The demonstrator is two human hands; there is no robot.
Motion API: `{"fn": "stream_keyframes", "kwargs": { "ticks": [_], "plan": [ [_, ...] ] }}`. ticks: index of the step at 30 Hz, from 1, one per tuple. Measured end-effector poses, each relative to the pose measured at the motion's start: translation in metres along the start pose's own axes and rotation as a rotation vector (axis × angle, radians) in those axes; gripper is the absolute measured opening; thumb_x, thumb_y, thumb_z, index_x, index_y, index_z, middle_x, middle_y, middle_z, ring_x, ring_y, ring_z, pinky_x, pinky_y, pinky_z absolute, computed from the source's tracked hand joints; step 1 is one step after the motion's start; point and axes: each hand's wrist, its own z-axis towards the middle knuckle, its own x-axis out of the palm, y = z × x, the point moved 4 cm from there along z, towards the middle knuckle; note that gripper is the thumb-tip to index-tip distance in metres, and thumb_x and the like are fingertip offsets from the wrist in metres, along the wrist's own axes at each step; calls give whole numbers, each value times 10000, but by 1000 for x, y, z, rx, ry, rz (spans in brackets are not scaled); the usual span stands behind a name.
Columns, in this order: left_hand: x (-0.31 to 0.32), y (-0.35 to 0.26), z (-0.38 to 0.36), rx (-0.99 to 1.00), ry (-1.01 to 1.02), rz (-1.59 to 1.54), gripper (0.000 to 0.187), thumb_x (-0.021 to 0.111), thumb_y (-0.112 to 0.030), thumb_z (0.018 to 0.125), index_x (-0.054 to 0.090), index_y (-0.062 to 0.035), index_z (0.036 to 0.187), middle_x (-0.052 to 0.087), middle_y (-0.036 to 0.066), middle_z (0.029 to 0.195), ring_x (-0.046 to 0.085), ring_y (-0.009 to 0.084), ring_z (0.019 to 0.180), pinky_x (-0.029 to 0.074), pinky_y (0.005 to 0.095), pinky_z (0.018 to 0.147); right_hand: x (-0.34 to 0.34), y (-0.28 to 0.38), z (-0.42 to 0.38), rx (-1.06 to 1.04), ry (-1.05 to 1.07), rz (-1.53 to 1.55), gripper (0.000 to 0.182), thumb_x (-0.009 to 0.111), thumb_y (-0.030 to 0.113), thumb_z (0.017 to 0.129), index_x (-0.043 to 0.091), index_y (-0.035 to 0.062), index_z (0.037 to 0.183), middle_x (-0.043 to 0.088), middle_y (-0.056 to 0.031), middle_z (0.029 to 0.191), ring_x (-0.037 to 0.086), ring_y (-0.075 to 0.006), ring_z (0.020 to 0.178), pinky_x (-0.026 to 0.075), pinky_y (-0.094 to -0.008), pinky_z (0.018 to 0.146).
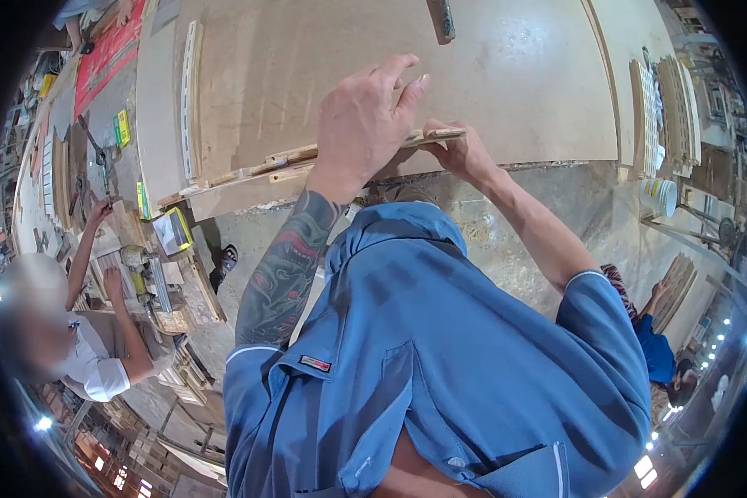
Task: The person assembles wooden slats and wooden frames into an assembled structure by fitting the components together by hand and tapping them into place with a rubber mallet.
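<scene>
Taking the big board (373, 75) on the workbench as my landmark: far off its left end I see a co-worker (100, 365) in a white shirt, hands on a cluttered bench. Along the board's near edge lies a thin wooden strip (307, 156). My left hand (365, 116) sits over that strip, fingers bent loosely and resting on the board; I cannot tell whether they grip anything. Just right of it, my right hand (465, 153) pinches the strip's end between thumb and fingertips, closed tight on it. Past the board's right end stands a white bucket (660, 197).
</scene>
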Motion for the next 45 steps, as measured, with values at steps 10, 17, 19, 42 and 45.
{"fn": "stream_keyframes", "kwargs": {
  "ticks": [10, 17, 19, 42, 45],
  "plan": [
    [-26, -20, -11, 85, -100, -181, 258, 675, -249, 906, 693, -76, 1097, 705, 104, 812, 702, 211, 757, 535, 313, 677, 9, -14, -2, -89, -56, -79, 223, 680, 187, 866, 693, 126, 1079, 709, -134, 951, 657, -363, 863, 533, -435, 733],
    [-57, 32, -138, -416, -130, -653, 298, 596, -184, 988, 632, -1, 755, 623, 6, 711, 559, 62, 681, 465, 222, 647, 60, -80, 4, 22, -31, -114, 310, 690, 144, 823, 666, 75, 1125, 661, -140, 1164, 601, -353, 1090, 497, -447, 877],
    [-35, 71, -183, -660, -227, -833, 278, 599, -297, 988, 658, -25, 979, 645, 28, 811, 591, 79, 726, 485, 239, 677, 62, -90, 3, -24, 23, -189, 317, 676, 110, 811, 661, 77, 1125, 666, -138, 1139, 605, -350, 1055, 499, -444, 861],
    [47, 160, -271, -1220, -882, -1550, 315, 551, -334, 995, 574, -90, 1194, 655, 53, 1047, 655, 188, 869, 571, 354, 694, 120, 102, 328, -574, 409, -442, 511, 683, 56, 791, 584, 122, 1287, 607, -156, 1272, 559, -344, 1189, 457, -423, 1004],
    [43, 196, -279, -1152, -863, -1546, 223, 691, -203, 902, 622, -45, 1043, 651, 26, 863, 623, 152, 671, 534, 310, 552, 203, 119, 396, -660, 339, -606, 737, 693, -28, 747, 456, 167, 1418, 467, -165, 1444, 447, -349, 1322, 401, -427, 1087]
  ]
}}
